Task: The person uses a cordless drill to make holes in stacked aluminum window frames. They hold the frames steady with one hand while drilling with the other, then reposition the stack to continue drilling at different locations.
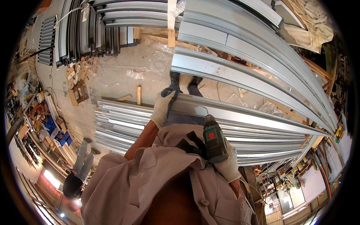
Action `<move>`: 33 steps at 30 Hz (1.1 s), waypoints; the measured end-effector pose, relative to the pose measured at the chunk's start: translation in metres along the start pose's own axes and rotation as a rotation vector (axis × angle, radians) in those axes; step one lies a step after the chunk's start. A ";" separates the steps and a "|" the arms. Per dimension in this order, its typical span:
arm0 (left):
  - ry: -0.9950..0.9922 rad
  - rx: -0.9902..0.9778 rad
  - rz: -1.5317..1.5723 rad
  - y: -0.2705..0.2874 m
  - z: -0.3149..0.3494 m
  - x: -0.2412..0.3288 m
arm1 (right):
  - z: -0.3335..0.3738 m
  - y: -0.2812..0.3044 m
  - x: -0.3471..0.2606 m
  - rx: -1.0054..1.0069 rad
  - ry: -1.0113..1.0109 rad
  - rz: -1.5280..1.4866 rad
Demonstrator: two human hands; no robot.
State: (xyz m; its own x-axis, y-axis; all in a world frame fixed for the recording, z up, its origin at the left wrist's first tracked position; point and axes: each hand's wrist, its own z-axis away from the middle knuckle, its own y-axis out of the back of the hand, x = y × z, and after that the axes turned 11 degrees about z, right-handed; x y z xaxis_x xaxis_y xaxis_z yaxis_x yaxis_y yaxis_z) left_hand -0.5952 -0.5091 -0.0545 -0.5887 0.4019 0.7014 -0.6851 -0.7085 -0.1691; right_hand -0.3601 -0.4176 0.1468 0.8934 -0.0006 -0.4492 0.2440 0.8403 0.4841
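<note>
My left hand [164, 106], in a white glove with dark coated fingers, grips the left end of a long silver metal profile [232, 113]. Its fingers curl over the profile's top edge. In my right hand [229, 165], also gloved, is a dark green and black cordless drill [215, 144] with a red patch on its body. The drill's nose points away from me, close to the near side of the profile. Its handle and most of my right fingers are hidden behind the drill body.
More silver profiles [225, 69] run to the right beyond my dark shoes [174, 77]. Another stack [116, 123] lies close by on the left. Wood scraps [78, 93] and plastic film litter the floor. Another person [77, 176] stands far off at lower left.
</note>
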 end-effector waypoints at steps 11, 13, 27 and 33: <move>0.238 0.197 -0.018 -0.004 0.000 0.004 | -0.001 -0.002 -0.001 0.034 0.014 0.007; 0.292 0.248 -0.016 -0.004 -0.003 0.004 | 0.000 -0.002 -0.005 0.055 0.022 -0.029; 0.216 0.274 -0.184 -0.009 0.006 0.005 | -0.009 0.010 -0.031 -0.026 -0.078 0.074; 0.107 0.081 -0.175 -0.007 0.006 0.009 | -0.010 0.007 -0.030 -0.037 -0.063 0.138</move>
State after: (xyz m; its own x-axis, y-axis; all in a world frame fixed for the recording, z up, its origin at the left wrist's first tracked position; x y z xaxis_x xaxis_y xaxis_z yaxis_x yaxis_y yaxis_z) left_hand -0.5932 -0.5041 -0.0434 -0.5092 0.5792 0.6366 -0.7466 -0.6652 0.0080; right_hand -0.3888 -0.4058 0.1559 0.9396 0.0836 -0.3318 0.1038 0.8543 0.5093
